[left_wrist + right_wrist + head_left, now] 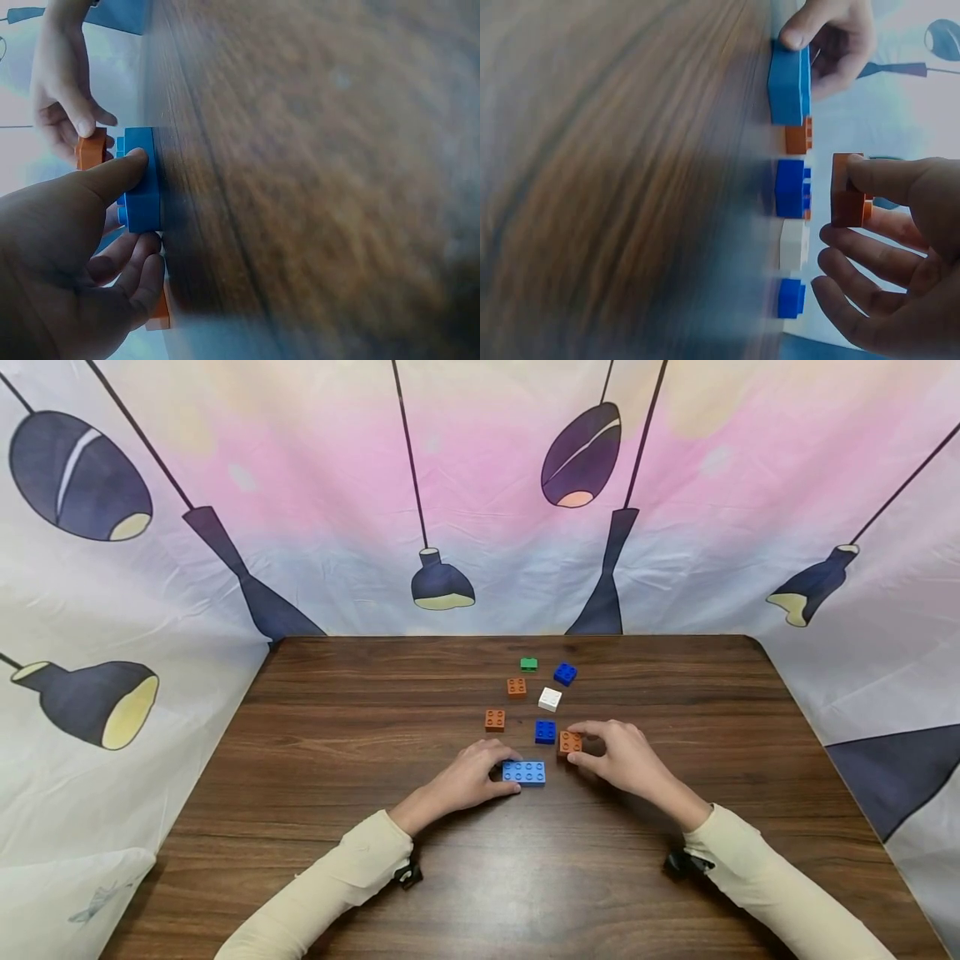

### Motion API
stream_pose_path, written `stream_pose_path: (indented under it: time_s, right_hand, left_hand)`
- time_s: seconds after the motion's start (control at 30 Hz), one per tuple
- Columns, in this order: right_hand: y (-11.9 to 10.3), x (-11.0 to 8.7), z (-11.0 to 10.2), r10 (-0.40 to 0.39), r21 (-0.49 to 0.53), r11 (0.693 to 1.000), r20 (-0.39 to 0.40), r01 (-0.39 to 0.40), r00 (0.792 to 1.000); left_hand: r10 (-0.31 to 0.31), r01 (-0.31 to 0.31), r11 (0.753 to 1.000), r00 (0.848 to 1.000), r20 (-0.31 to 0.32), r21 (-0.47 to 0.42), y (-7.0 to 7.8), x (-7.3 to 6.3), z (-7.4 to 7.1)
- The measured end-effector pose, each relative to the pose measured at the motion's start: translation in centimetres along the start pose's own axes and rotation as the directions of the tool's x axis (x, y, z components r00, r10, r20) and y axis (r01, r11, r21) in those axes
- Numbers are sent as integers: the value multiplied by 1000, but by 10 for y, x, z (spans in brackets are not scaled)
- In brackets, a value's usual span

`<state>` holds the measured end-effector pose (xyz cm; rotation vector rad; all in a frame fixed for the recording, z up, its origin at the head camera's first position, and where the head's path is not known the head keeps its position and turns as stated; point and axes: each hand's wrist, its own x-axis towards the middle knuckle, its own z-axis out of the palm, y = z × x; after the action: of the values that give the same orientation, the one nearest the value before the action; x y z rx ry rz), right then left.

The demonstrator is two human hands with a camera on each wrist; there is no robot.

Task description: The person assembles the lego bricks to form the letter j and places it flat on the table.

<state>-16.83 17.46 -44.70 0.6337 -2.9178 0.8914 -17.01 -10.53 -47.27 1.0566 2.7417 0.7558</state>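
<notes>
My left hand [474, 774] grips a light blue long toy brick [524, 773] at its left end, thumb on the near side and fingers on the far side. The brick lies on the table, studs up. To its right, my right hand [621, 755] pinches an orange square brick [570, 742] between thumb and fingers. In the right wrist view that orange brick [847, 190] hangs above the tabletop, studs upward. A dark blue brick [545, 732] stands just left of it.
Behind the hands, two more orange bricks [495, 720], a white brick [550, 699], another dark blue brick [566, 673] and a green brick [528, 664] lie scattered on the brown wooden table [337, 718]. A printed curtain [337, 485] hangs along the table's far edge.
</notes>
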Motion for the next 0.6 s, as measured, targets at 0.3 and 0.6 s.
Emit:
stream_pose_path:
  time_s: [0.3,0.6]
  right_hand:
    - [-11,-3,10,-45,23,999,28,45,999]
    - [-16,-5,17,-64,44,997,54,62,996]
  left_hand:
    - [-12,12,1000,1000,5,-12,-1,1,0]
    - [1,-1,1000,1000,0,-18,-3,2,1]
